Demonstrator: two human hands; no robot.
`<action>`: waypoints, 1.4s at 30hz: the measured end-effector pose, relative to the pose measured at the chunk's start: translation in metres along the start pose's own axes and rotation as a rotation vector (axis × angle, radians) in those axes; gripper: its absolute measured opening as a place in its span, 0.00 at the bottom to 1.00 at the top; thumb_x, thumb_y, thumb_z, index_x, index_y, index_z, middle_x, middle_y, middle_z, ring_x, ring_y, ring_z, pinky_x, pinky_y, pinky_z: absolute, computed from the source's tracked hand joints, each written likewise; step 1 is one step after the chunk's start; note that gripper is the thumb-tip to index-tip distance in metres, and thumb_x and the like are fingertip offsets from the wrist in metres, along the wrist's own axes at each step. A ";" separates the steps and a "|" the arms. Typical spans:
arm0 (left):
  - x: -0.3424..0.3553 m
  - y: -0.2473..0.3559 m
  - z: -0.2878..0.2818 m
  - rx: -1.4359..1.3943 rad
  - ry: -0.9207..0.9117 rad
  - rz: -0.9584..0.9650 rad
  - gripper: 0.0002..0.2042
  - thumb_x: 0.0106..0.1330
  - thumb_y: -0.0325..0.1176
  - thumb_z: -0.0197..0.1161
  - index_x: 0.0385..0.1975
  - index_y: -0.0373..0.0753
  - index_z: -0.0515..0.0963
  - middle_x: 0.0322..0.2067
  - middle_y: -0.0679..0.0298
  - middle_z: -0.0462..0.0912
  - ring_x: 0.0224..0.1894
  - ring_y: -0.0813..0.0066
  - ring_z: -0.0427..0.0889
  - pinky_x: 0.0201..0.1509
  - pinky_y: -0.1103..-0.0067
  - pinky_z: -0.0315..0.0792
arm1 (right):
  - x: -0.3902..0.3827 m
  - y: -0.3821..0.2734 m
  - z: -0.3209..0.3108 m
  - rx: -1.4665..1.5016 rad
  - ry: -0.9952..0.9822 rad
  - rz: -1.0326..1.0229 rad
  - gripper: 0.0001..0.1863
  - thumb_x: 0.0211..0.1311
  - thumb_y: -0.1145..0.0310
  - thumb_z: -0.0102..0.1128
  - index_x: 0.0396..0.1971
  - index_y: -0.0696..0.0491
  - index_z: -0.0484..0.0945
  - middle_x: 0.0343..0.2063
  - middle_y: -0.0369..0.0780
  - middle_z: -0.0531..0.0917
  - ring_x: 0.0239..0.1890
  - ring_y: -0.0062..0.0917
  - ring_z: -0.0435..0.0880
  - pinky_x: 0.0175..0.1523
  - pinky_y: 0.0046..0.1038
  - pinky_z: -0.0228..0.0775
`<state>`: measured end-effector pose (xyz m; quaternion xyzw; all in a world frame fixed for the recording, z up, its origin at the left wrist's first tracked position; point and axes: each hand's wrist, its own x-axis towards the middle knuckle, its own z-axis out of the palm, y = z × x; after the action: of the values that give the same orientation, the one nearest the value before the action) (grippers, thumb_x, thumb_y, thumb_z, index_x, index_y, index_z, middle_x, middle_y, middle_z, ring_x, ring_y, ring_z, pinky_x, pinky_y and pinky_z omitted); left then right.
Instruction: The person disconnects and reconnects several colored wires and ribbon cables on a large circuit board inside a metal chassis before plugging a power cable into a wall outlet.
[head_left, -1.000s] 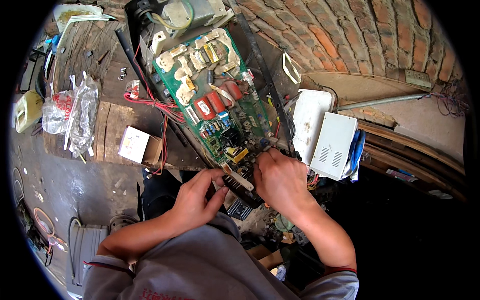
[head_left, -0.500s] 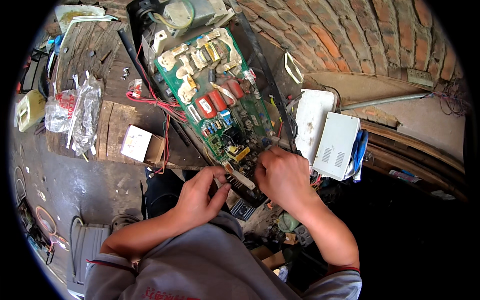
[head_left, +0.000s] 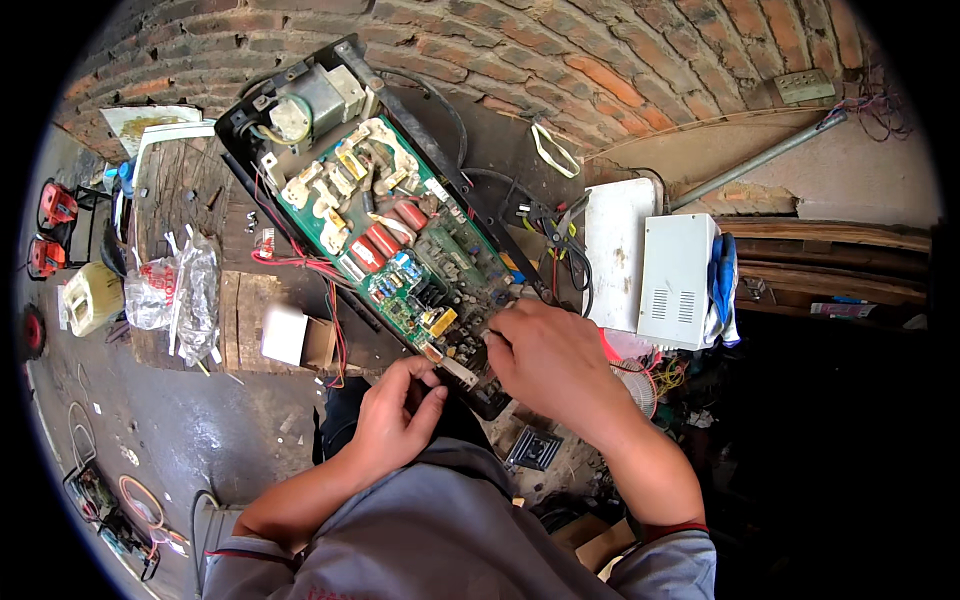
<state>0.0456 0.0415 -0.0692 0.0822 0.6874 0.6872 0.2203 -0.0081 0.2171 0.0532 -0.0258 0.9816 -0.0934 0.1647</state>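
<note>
A long black housing holds a green circuit board with red cylindrical parts, yellow-wrapped parts and a metal block at its far end. My left hand is at the board's near left corner, its thumb and index finger curled by a pale strip; what they hold is too small to make out. My right hand is closed over the near right end of the board, fingertips hidden among the components. Red wires run out from the board's left side.
Wooden bench with plastic bags and a small white box. At right, a white metal case, white panel, pliers and metal pipe; brick wall behind. Jerrycan at left.
The camera view has tilted, showing more wall and shifting the housing lower in the picture. Both hands remain at the board's near end, with only slight finger movement.
</note>
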 end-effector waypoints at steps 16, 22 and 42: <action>-0.027 0.054 0.037 0.058 0.364 0.218 0.11 0.62 0.34 0.64 0.30 0.33 0.73 0.23 0.63 0.75 0.23 0.76 0.71 0.29 0.81 0.66 | 0.053 0.188 0.079 1.324 0.338 0.195 0.10 0.62 0.70 0.62 0.37 0.62 0.80 0.24 0.31 0.79 0.27 0.10 0.74 0.32 0.16 0.67; 0.011 0.102 0.087 0.392 0.147 0.501 0.08 0.60 0.26 0.61 0.36 0.30 0.73 0.25 0.56 0.77 0.22 0.66 0.75 0.28 0.73 0.73 | 0.148 0.169 0.106 1.257 0.129 0.034 0.16 0.62 0.67 0.59 0.46 0.61 0.77 0.39 0.50 0.84 0.43 0.36 0.85 0.48 0.31 0.76; 0.025 0.085 0.099 0.728 0.244 0.437 0.09 0.53 0.33 0.70 0.29 0.38 0.78 0.22 0.67 0.79 0.18 0.75 0.74 0.21 0.81 0.65 | 0.154 0.147 0.049 1.747 -0.429 -0.361 0.25 0.62 0.71 0.62 0.57 0.65 0.67 0.26 0.36 0.79 0.25 0.15 0.76 0.30 0.20 0.70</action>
<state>0.0489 0.1456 0.0134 0.2160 0.8721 0.4355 -0.0562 -0.1400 0.3405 -0.0696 -0.0620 0.4914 -0.8199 0.2872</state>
